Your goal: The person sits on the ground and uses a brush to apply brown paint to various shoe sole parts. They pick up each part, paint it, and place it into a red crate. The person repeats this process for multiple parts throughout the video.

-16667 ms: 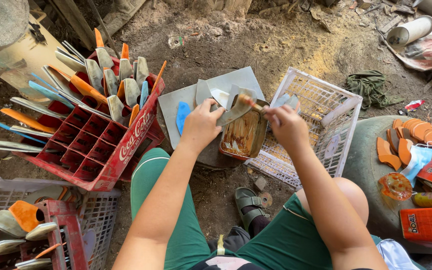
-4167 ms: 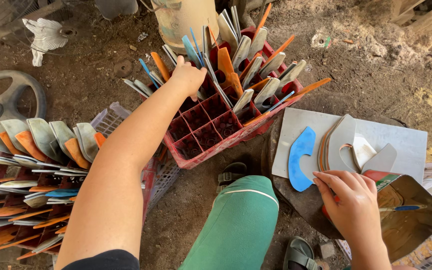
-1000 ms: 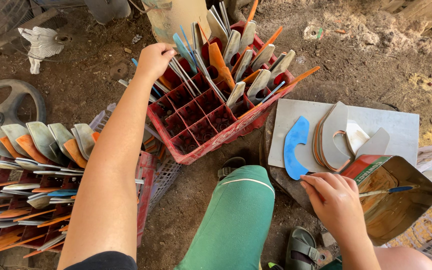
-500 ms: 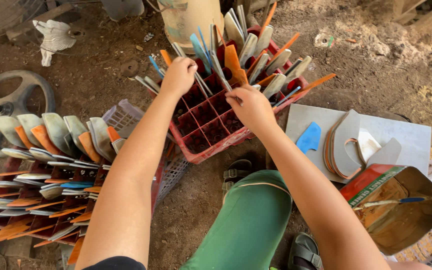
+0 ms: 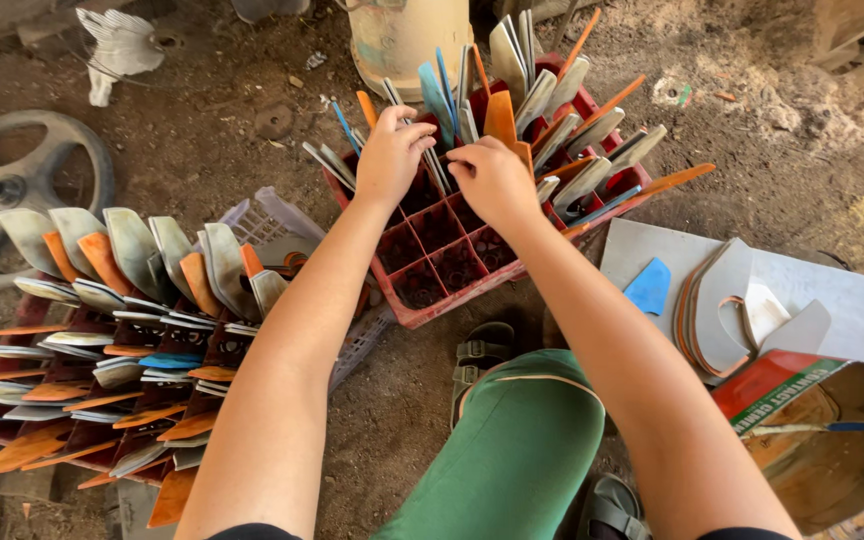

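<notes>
1. Fingers (image 5: 414, 135) of the left hand (image 5: 390, 158) are curled together on the grey sole pieces (image 5: 430, 150) that stand in the red bottle crate (image 5: 472, 240), near its far left corner.
2. Half a second ago the right hand (image 5: 493, 180) was only reaching over the crate; now its fingers (image 5: 464, 163) are also pinched on the same bunch of pieces, just beside the left hand.
3. One second ago the right hand was low, near the open glue tin (image 5: 832, 440) with the brush (image 5: 812, 428); now the tin and brush are left alone at the lower right.
4. I judge that both hands now work on seating or spacing one piece in a compartment, so the gluing is paused.
5. Near compartments of the crate are still empty, while the far ones are full of upright grey, orange and blue pieces.
6. On the grey board (image 5: 852, 300) the blue piece (image 5: 649, 287) and the stacked soles (image 5: 717, 310) lie as before, untouched.
</notes>
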